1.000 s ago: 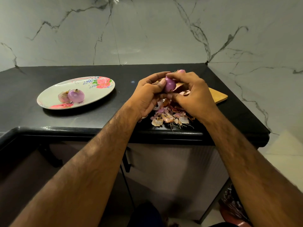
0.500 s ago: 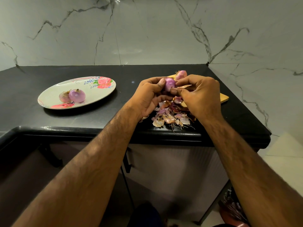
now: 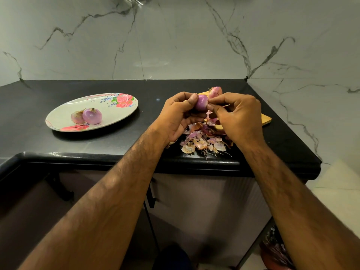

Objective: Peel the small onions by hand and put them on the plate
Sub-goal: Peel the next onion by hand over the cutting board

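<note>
Small onion [image 3: 201, 103] gripped in left hand [image 3: 178, 116], right hand [image 3: 237, 115] pinching its side

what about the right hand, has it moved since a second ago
Yes, slightly. The right hand has come lower and nearer: the unpeeled onion on the board behind it, almost hidden before, now shows above it.
</note>
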